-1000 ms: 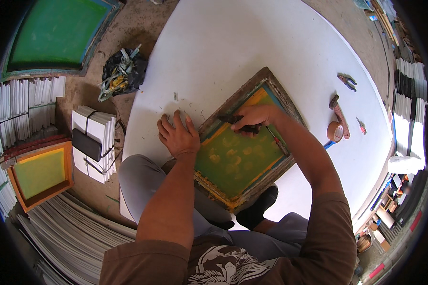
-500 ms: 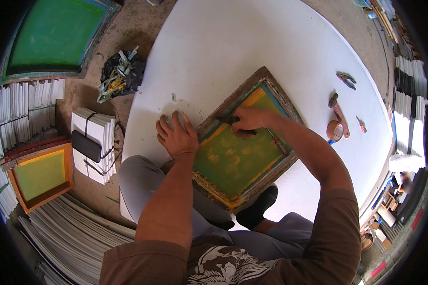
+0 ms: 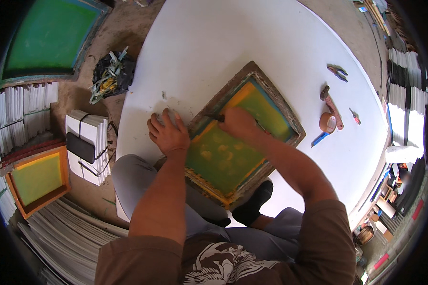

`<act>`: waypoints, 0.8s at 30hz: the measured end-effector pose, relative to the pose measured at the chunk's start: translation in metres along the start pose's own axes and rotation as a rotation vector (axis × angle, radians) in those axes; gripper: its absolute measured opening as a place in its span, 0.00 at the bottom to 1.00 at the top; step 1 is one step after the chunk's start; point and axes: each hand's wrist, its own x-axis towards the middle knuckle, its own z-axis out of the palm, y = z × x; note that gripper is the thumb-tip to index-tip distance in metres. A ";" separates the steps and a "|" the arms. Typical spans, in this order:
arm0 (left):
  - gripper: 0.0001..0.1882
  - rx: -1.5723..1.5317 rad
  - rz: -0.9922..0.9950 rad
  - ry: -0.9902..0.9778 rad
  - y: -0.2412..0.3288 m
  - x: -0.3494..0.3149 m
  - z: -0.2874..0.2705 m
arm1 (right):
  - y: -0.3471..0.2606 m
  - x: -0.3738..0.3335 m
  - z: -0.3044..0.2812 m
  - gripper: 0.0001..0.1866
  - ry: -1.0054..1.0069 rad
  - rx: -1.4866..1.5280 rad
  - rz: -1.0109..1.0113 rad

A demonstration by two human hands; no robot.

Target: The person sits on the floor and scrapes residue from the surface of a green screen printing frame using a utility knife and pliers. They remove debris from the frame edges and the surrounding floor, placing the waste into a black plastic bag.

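Note:
Lying slanted in front of me is a wooden screen-printing frame [image 3: 205,176] with green and yellow mesh and worn, paint-crusted rails. My right hand [image 3: 238,124] is closed around a dark hand tool [image 3: 216,117], whose tip reaches the frame's left rail; its exact kind is hidden by my fist. Beside the left rail, my left hand [image 3: 169,134] rests on the white surface with fingers spread, holding nothing. A slim tool with a red part [image 3: 261,127] lies on the mesh, partly covered by my right wrist.
On the white board [image 3: 214,38] at right are pliers [image 3: 337,72], a hammer [image 3: 332,104], a tape roll [image 3: 327,122], a blue cutter [image 3: 320,138] and a small red-handled tool [image 3: 355,116]. A black bag of scraps [image 3: 111,76] and strapped white stack [image 3: 86,147] stand left.
The view has shifted slightly, so most things sit further left. My right fist has turned over the dark tool, covering more of it. My left hand stays spread beside the frame.

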 end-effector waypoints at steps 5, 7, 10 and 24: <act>0.25 -0.022 -0.037 -0.049 -0.003 0.001 0.001 | -0.008 -0.016 0.004 0.22 -0.097 0.001 -0.006; 0.25 -0.034 -0.028 -0.056 -0.002 0.000 0.001 | -0.008 -0.019 0.007 0.25 -0.231 0.167 0.040; 0.25 -0.034 -0.045 -0.061 -0.001 0.000 0.001 | 0.009 -0.020 0.026 0.32 -0.442 0.745 0.054; 0.25 -0.028 -0.031 -0.038 -0.001 0.001 0.001 | 0.002 -0.020 0.058 0.38 -0.570 1.626 0.078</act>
